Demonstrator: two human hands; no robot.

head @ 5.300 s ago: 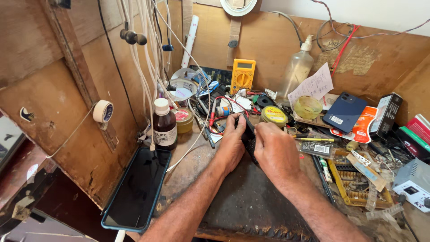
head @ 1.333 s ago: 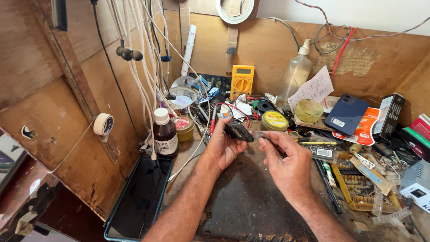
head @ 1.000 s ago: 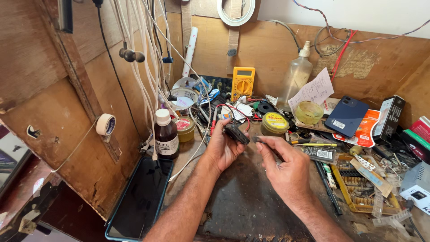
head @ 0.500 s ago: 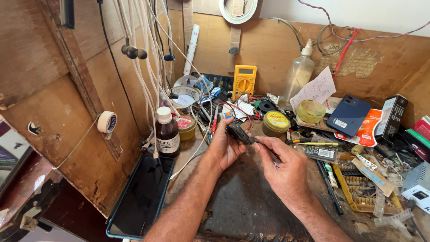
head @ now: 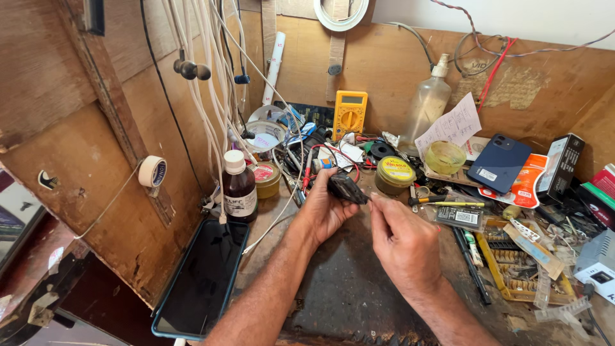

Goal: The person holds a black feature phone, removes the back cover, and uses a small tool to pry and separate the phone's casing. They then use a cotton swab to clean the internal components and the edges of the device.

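Observation:
My left hand [head: 325, 208] holds a small black device [head: 346, 188] above the dark work mat [head: 349, 291], fingers wrapped under it. My right hand [head: 402, 238] is just right of it, with thumb and forefinger pinched at the device's right end [head: 373, 198]; whatever it pinches is too small to tell. Both forearms come in from the bottom edge.
A dark brown bottle [head: 239, 186], a yellow tin [head: 394, 174], a yellow multimeter [head: 350, 114] and tangled wires crowd the back. A black phone [head: 202, 279] lies at left, a blue phone [head: 499, 163] at right. Tools and a yellow parts tray [head: 520, 272] sit right.
Earlier both hands lay together on the mat over the device. Since then my left hand raised the device and my right hand closed in on its right end.

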